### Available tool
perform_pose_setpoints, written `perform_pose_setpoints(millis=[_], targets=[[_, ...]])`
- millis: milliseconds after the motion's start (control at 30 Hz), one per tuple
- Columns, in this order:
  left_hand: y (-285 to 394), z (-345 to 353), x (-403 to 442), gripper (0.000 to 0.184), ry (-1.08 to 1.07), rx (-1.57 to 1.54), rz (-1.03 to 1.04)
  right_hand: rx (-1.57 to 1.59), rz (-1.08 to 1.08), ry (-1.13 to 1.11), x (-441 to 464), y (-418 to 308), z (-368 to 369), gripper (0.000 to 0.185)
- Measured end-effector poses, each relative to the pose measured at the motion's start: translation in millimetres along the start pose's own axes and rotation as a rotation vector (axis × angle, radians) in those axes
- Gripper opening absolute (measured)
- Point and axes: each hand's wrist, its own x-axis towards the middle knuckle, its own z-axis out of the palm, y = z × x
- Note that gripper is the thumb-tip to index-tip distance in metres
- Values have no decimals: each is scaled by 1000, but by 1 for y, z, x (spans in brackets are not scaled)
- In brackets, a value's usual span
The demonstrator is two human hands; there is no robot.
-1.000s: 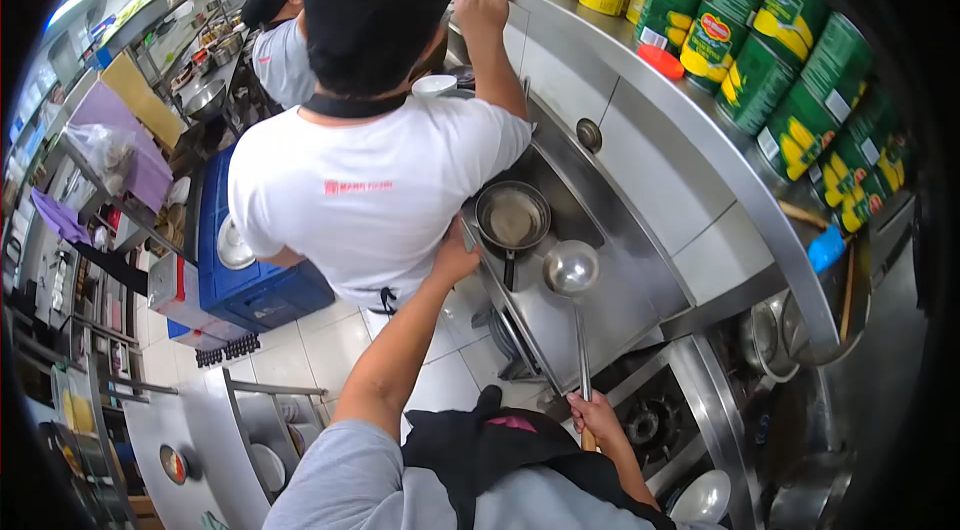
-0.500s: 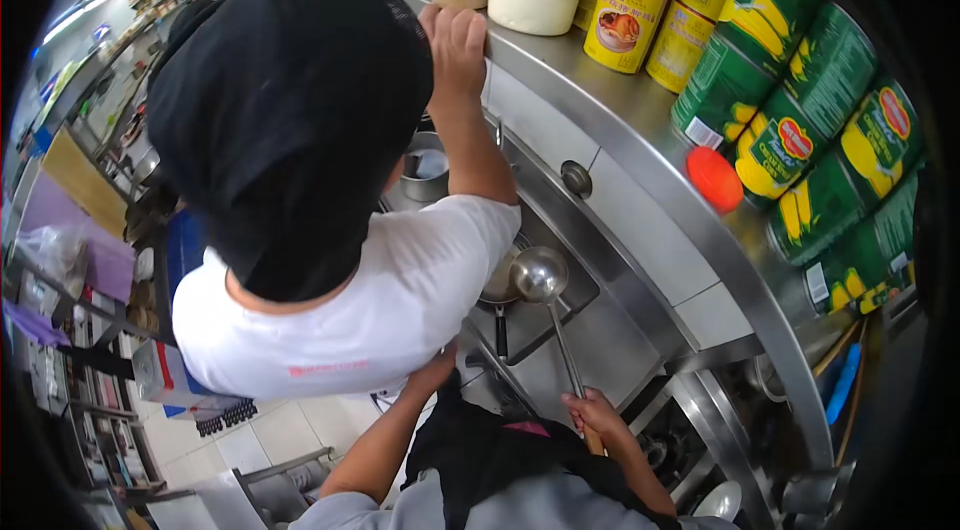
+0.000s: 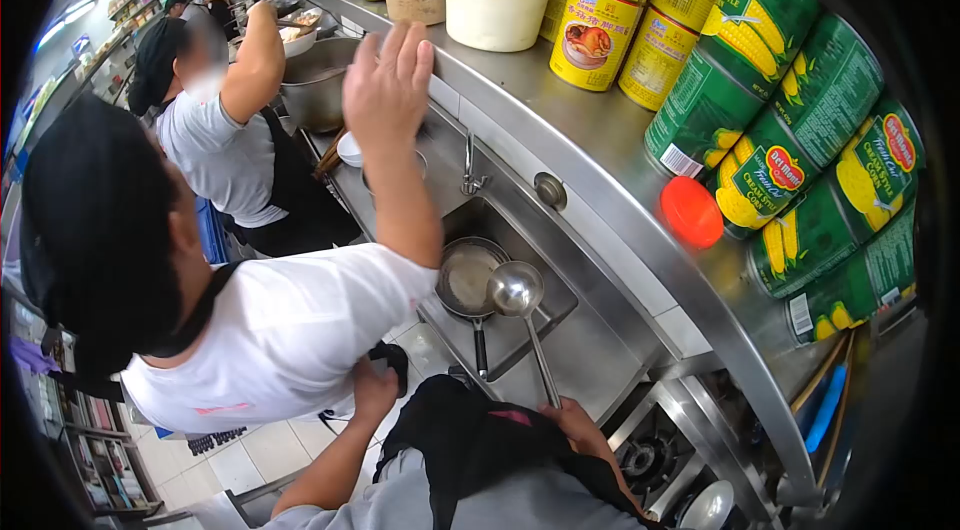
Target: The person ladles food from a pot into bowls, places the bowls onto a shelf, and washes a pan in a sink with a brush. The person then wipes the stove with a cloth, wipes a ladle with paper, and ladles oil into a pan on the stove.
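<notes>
My right hand (image 3: 573,423) is closed round the handle of a metal ladle (image 3: 516,288). The ladle's round bowl hangs over the sink (image 3: 562,302), beside a small frying pan (image 3: 468,280) with a black handle. My left hand (image 3: 376,392) is at the side of a co-worker in a white T-shirt (image 3: 290,330), next to a black item (image 3: 394,366) I cannot make out. Its fingers are mostly hidden, so I cannot tell how they are bent. The co-worker's raised hand (image 3: 388,80) is in front of the steel shelf.
A steel shelf (image 3: 590,155) carries green corn cans (image 3: 765,175), yellow cans (image 3: 597,35), a white tub (image 3: 497,5) and a red lid (image 3: 691,212). A gas burner (image 3: 645,457) lies at lower right. Another person in grey (image 3: 225,145) stands beyond, near a large pot (image 3: 318,90).
The co-worker has moved left and lifted a hand off the shelf edge, uncovering the sink, pan and another person. My left hand has shifted left and down; my right hand keeps the ladle.
</notes>
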Motion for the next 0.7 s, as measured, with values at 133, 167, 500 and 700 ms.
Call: perform_pose_setpoints(millis=[133, 167, 500, 700], targets=[[-2, 30, 3, 72, -56, 21, 82, -9, 75, -94, 9, 1, -11, 26], [9, 42, 9, 71, -167, 2, 78, 25, 140, -177, 11, 2, -12, 24], [101, 247, 318, 63, -159, -383, 249, 419, 403, -188, 35, -42, 31, 36], [95, 302, 439, 66, -161, -457, 680, 620, 474, -195, 66, -95, 72, 35]])
